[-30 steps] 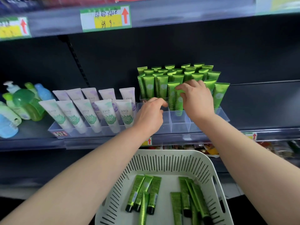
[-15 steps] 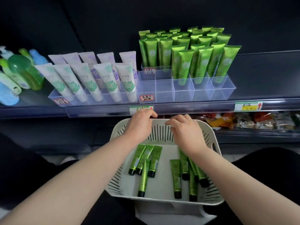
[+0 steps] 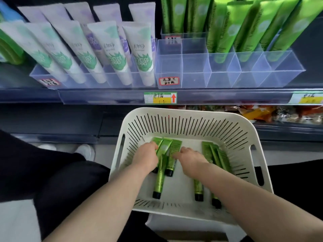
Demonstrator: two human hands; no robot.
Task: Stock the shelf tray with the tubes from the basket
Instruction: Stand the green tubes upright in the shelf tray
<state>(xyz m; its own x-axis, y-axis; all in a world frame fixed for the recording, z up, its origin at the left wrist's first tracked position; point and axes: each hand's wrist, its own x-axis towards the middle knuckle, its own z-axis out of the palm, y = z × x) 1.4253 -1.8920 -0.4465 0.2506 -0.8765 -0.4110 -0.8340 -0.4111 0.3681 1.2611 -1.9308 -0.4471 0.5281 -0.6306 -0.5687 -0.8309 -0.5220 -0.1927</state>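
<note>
A white slotted basket [image 3: 188,114] sits low in front of me with several green tubes with black caps lying in it. My left hand [image 3: 145,158] is down in the basket, fingers curled on the flat end of a green tube [image 3: 161,179] in the left group. My right hand [image 3: 190,158] lies beside it, fingertips resting on a neighbouring tube [image 3: 172,165], with more tubes [image 3: 216,155] to its right. Above, the clear compartment tray [image 3: 195,74] on the shelf holds upright green tubes [image 3: 227,28] at its back and right.
A second clear tray [image 3: 40,76] to the left holds white and lilac tubes [image 3: 113,55]. The shelf's front rail carries a price label [image 3: 160,97]. Packaged snacks [image 3: 258,113] lie on the lower shelf at right. Dark trouser legs and white shoes [image 3: 83,151] are at lower left.
Both hands came down from the shelf tray, past the basket rim, onto the tubes in the basket. The view tilted down and moved closer.
</note>
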